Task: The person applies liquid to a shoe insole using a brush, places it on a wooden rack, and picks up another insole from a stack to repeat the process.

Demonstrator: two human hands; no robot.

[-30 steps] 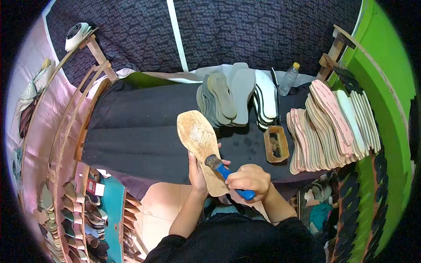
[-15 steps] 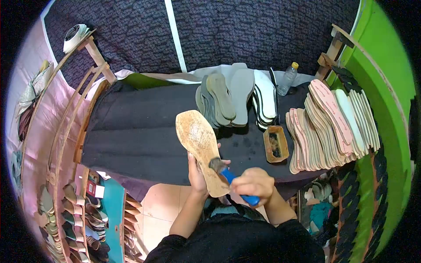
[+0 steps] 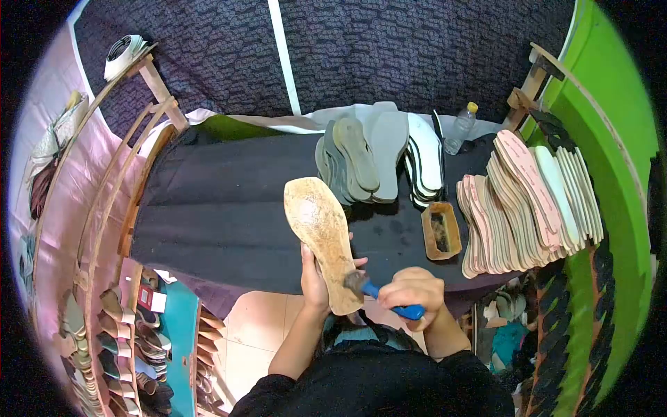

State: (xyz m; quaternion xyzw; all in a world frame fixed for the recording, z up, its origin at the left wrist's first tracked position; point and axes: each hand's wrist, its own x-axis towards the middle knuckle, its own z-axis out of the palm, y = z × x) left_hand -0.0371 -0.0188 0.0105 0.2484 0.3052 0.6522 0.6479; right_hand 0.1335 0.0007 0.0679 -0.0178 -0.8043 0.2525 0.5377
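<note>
A tan shoe sole (image 3: 316, 215), glossy and blotched on its upper face, is held up tilted over the front of the table. My left hand (image 3: 315, 281) grips it from beneath, thumb on the left edge and fingertips showing past the right edge. In my right hand (image 3: 417, 295) is a blue-handled brush (image 3: 372, 288), its dark bristles against the sole's narrower end. Nearby on the table stands a small open tan container (image 3: 455, 240) with dark residue inside.
Grey insoles (image 3: 358, 160) and white insoles (image 3: 424, 156) lie at the table's back. Pink and beige insoles (image 3: 511, 208) are stacked at the right, near a clear bottle (image 3: 460, 128) with a yellow cap. Wooden rails (image 3: 104, 187) and a shoe rack (image 3: 149, 333) stand at left.
The brush has shifted down and right along the sole towards its near end, my right hand moving with it. The whole view has shifted slightly.
</note>
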